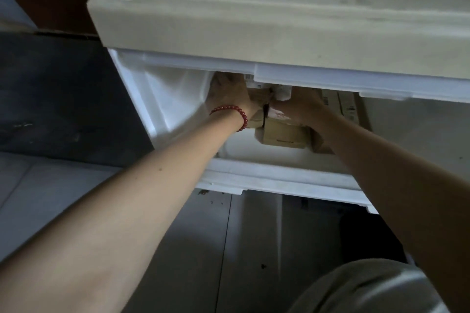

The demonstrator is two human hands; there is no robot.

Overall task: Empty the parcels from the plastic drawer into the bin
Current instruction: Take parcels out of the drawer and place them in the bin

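Note:
The white plastic drawer (267, 178) is pulled out under the cream top of the drawer unit (254, 33). Inside lie several brown cardboard parcels (282, 136), some with white labels. Both my arms reach into the drawer. My left hand (229, 94), with a red bead bracelet at its wrist, grips the left side of the stacked parcels. My right hand (300, 107) grips them from the right, over a white-labelled parcel. The fingertips of both hands are hidden under the unit's overhang. A flat box (348, 107) lies further right in the drawer. No bin is in view.
A dark wall or panel (63, 94) stands to the left of the unit. Pale floor tiles (216, 249) with a few specks of dirt lie below the drawer. My knee in light cloth (368, 290) shows at the bottom right.

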